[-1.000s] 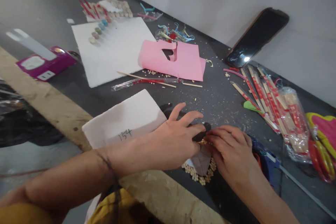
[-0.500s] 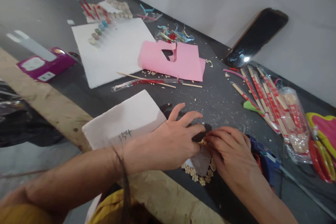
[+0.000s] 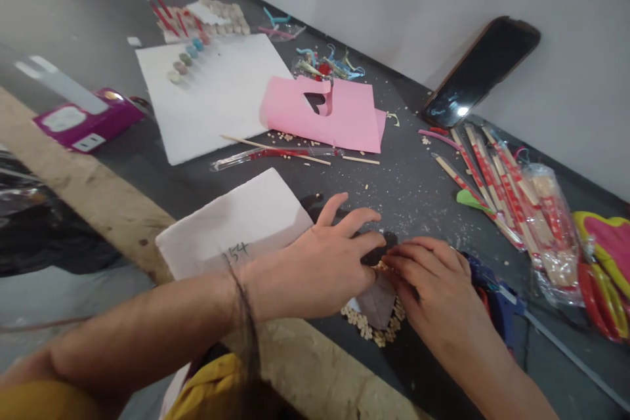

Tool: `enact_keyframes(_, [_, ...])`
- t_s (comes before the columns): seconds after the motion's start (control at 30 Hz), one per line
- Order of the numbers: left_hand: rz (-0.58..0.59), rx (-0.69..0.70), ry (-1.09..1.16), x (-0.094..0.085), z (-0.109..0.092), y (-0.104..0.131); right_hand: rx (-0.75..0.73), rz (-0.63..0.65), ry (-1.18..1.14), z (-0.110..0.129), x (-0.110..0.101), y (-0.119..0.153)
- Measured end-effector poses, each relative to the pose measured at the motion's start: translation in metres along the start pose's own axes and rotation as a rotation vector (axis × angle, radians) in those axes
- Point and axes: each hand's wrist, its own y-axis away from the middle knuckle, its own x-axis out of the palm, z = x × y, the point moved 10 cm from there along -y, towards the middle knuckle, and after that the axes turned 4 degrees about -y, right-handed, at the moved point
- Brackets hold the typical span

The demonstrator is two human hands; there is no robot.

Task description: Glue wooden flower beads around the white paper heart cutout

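A white and greyish paper piece (image 3: 378,305), edged with small pale wooden bits (image 3: 365,328), lies on the dark table between my hands. Its lower end narrows to a point; the far part is hidden by fingers. My left hand (image 3: 325,266) reaches over it from the left, thumb and forefinger closed at its far edge, the other fingers spread in the air. From the right, my right hand (image 3: 436,289) pinches the same edge, fingertips close to those of the left. A blue glue gun (image 3: 497,302) lies partly hidden behind my right hand.
A white board marked 154 (image 3: 236,223) lies under my left forearm. Beyond are pink paper (image 3: 344,115) with a cut-out, a larger white board (image 3: 236,79) with paint pots, and a leaning phone (image 3: 485,72). Wrapped chopsticks (image 3: 506,184) and scissors (image 3: 603,302) lie right.
Both hands stay at the far edge of the paper piece, almost still. A dark strand hanging over my left wrist has swung slightly right.
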Motion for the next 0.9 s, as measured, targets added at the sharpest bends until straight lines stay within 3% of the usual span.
enact_keyframes(0.23, [0.022, -0.029, 0.017, 0.002, 0.002, -0.002, 0.033, -0.003, 0.008, -0.002, 0.004, 0.002])
enact_keyframes(0.63, [0.027, -0.020, 0.038, -0.003, 0.002, -0.001, 0.073, -0.068, 0.028, -0.016, -0.010, 0.016])
enact_keyframes(0.9, [0.050, -0.016, 0.028, 0.002, 0.002, -0.001, 0.168, -0.004, -0.006, -0.016, -0.001, 0.020])
